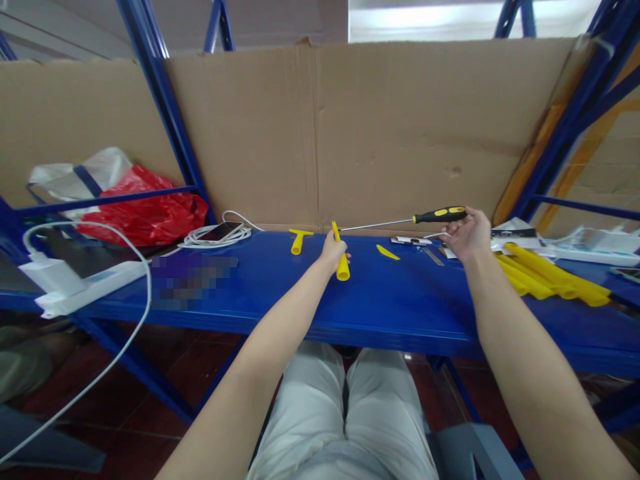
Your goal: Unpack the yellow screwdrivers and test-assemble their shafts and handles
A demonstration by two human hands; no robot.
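My left hand point(334, 253) is closed around a yellow T-shaped plastic piece point(343, 269), whose tube end points down toward me. In my right hand point(469, 235) is the end of a long screwdriver point(440, 215) with a black and yellow handle, pinched by the fingers. Its thin shaft runs level to the left, and the tip meets the yellow piece near the left hand; whether it is inserted I cannot tell. A second yellow T-shaped piece point(298, 243) stands on the blue table to the left. Between the hands lies a flat yellow blade-shaped piece point(387, 252).
Several yellow tubes point(550, 270) lie at the right, beside white papers and a power strip point(590, 253). A metal ruler-like strip point(433, 256) rests nearby. Leftward are a coiled white cable point(215, 237), a red bag point(145, 210) and another power strip point(95, 287). Cardboard point(390, 133) stands behind.
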